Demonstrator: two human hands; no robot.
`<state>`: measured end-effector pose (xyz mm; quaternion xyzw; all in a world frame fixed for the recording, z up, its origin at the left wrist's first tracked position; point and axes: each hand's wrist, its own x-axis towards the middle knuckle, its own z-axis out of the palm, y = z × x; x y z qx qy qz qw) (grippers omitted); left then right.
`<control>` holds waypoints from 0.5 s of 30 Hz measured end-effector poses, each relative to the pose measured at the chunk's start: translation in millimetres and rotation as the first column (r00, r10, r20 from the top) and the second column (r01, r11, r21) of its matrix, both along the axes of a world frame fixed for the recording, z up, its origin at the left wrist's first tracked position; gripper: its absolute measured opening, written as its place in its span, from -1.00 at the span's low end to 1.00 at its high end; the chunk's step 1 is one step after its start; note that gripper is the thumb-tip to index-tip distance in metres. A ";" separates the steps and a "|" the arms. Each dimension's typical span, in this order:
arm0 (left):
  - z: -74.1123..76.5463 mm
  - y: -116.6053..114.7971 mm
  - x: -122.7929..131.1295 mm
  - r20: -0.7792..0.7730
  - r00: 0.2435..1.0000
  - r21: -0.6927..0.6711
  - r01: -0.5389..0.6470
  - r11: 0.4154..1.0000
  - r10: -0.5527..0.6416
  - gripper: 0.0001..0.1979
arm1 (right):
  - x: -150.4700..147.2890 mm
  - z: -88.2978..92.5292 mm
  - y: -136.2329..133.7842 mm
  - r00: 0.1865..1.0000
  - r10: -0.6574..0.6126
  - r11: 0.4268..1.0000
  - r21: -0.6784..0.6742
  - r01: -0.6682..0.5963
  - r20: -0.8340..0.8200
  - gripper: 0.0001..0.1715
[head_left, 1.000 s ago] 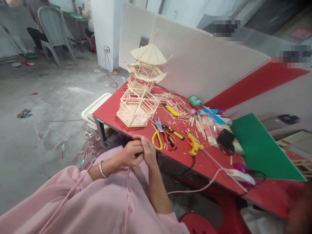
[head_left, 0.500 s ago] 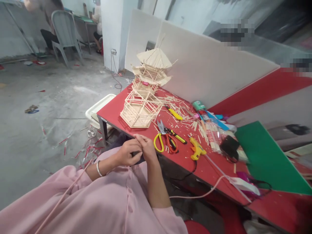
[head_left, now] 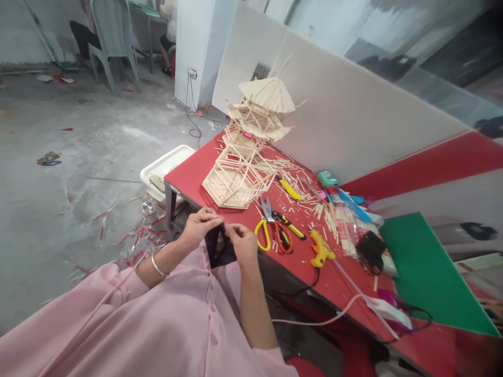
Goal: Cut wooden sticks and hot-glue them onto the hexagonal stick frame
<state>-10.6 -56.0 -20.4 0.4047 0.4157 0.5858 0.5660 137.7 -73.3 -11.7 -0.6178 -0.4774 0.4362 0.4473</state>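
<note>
My left hand (head_left: 199, 228), with a silver bangle on its wrist, is in front of the red table's near edge with its fingertips pinched. Close beside it my right hand (head_left: 242, 244) pinches too, the fingertips of both almost meeting. Something small and dark shows between them, but I cannot make out what it is. Just beyond the hands, a tiered pagoda model (head_left: 239, 178) of thin wooden sticks stands on the red table (head_left: 188, 175). Scissors (head_left: 271, 225) with one yellow and one red handle lie right of my right hand, beside a yellow-and-black cutter (head_left: 293, 228).
A yellow glue gun (head_left: 321, 250), yellow-handled pliers (head_left: 290, 188) and loose sticks (head_left: 301, 175) lie on the table. A green board (head_left: 428, 272) is at right. A pale cable (head_left: 314, 320) runs beside me. A white tray (head_left: 176, 157) is left of the table.
My hands were clasped together; now they have drawn slightly apart, with fingertips pinched towards each other. The view has shifted, so the table and model appear further right.
</note>
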 end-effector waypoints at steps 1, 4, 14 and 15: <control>-2.6 -3.0 -0.7 -0.114 0.992 0.110 -0.047 0.993 0.059 -0.80 | -2.3 1.2 4.2 1.000 -0.028 1.000 -0.006 0.027 -0.012 -0.57; -11.3 -12.9 -1.4 -0.400 0.898 0.378 -0.022 0.926 0.185 -0.89 | -15.0 6.6 17.7 0.994 0.029 0.998 -0.054 -0.035 -0.108 -0.53; -3.3 -11.8 -4.6 -0.092 0.966 -0.038 0.241 0.970 -0.243 -0.50 | -11.8 29.9 -0.2 0.992 -0.046 0.994 0.090 0.057 -0.119 -0.70; -1.7 -12.1 -2.0 -0.033 0.956 -0.097 0.288 0.953 -0.292 -0.46 | -10.9 30.1 -4.7 0.991 -0.052 0.994 0.088 0.063 -0.121 -0.70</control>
